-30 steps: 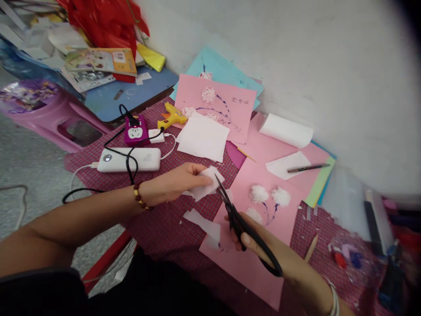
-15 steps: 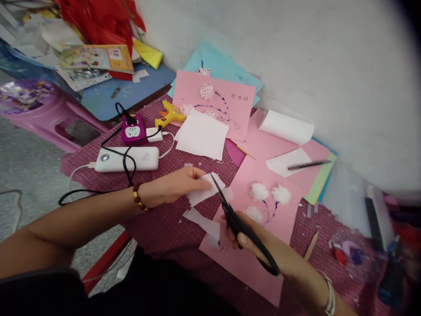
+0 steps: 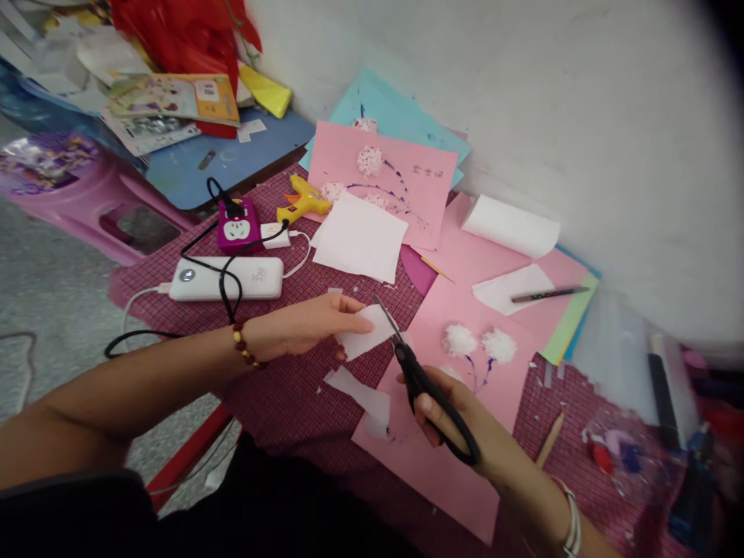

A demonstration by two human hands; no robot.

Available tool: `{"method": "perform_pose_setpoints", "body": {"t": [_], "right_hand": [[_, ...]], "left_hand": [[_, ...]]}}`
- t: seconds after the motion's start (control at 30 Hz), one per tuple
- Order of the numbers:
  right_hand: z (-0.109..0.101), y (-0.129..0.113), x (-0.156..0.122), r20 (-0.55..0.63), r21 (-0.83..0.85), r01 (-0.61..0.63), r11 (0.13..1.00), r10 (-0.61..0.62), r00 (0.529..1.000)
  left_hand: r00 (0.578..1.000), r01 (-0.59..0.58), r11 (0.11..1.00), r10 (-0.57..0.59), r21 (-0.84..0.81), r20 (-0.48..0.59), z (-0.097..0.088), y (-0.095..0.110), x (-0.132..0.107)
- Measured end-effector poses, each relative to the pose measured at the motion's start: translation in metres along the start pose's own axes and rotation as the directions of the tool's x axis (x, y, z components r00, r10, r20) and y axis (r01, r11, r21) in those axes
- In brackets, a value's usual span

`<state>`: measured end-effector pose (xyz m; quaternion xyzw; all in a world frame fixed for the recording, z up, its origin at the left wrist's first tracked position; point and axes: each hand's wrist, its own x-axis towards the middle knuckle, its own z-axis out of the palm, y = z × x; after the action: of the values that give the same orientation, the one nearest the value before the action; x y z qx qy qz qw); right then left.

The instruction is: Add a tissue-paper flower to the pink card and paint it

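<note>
Between thumb and fingers, my left hand (image 3: 317, 322) pinches a small piece of white paper (image 3: 367, 342). My right hand (image 3: 450, 407) is wrapped round the handles of black scissors (image 3: 427, 391). The scissor blades point up and left, along the right edge of that paper, and look nearly closed. Below my left hand lies a white paper scrap (image 3: 360, 394), partly over a pink sheet (image 3: 435, 480). That sheet bears fluffy white paper flowers (image 3: 498, 346) with dark blue stems; one flower is partly hidden by my right hand.
Behind my hands lies a stack of white paper (image 3: 361, 239) beside a yellow glue gun (image 3: 302, 200). A white power bank (image 3: 256, 279) and purple socket block (image 3: 237, 225) with cables sit left. A pen (image 3: 549, 294) rests on paper to the right; a pencil (image 3: 550, 439) lies nearer.
The scissors have shifted slightly right, and their blades now lie at the paper's edge instead of across it. The held paper looks smaller and turned. The camera view has moved slightly.
</note>
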<state>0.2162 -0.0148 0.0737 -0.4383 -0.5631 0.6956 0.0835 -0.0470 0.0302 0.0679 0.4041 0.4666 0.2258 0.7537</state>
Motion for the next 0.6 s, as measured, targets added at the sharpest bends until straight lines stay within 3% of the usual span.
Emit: {"method": "perform_pose_setpoints", "body": {"t": [0.07, 0.13, 0.37, 0.6], "right_hand": [[-0.002, 0.002, 0.001, 0.022, -0.031, 0.037, 0.999, -0.037, 0.999], [-0.004, 0.005, 0.003, 0.057, -0.048, 0.078, 0.996, -0.076, 0.995], [-0.009, 0.011, 0.0, 0.133, -0.054, 0.118, 0.992, -0.11, 0.985], [-0.005, -0.001, 0.001, 0.192, -0.048, 0.125, 0.991, -0.114, 0.975]], "left_hand": [[0.999, 0.027, 1.0, -0.027, -0.006, 0.02, -0.005, -0.001, -0.005], [0.999, 0.008, 1.0, -0.007, 0.027, -0.031, -0.009, -0.002, -0.01], [0.966, -0.197, 0.98, 0.189, -0.025, -0.177, -0.018, 0.006, -0.01], [0.993, -0.117, 0.988, 0.116, 0.102, 0.014, -0.016, 0.006, -0.006]]}}
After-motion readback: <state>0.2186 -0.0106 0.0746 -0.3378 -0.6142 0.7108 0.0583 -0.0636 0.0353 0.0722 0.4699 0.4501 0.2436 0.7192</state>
